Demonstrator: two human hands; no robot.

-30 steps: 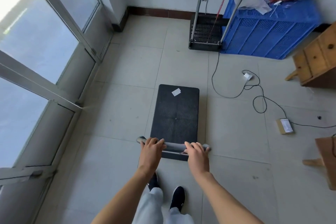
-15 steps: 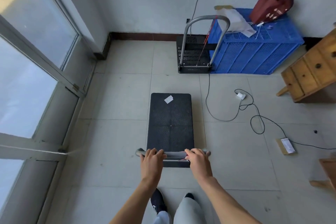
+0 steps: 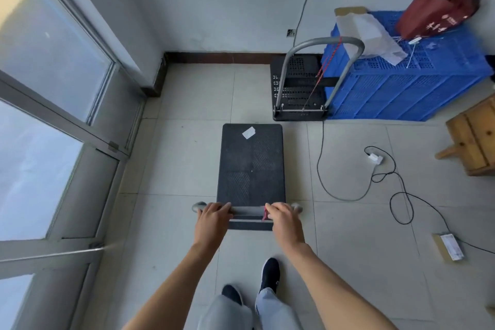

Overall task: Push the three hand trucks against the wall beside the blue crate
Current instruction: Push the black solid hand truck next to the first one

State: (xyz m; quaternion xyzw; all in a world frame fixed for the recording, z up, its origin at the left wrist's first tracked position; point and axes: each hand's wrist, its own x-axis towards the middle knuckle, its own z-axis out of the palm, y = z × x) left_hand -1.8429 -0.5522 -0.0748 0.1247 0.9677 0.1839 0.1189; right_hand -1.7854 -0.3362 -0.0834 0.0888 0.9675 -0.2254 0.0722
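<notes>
A black flat-deck hand truck (image 3: 251,163) with a white sticker stands on the tiled floor in front of me. My left hand (image 3: 213,220) and my right hand (image 3: 285,221) both grip its grey handle bar (image 3: 247,210). A second hand truck (image 3: 300,88) with a grey looped handle is parked against the far wall, right beside the blue crate (image 3: 407,86). The front edge of my truck's deck is just short of the parked truck's near edge, offset to its left.
Glass doors (image 3: 53,126) line the left side. A black cable (image 3: 348,169) with a white plug loops over the floor at right, near a small box (image 3: 448,246). A wooden stool (image 3: 474,136) is at far right. A red bag (image 3: 439,8) lies on the crate.
The hand truck and I have rolled forward toward the far wall; the parked truck and the blue crate are nearer. Both hands stay on the handle.
</notes>
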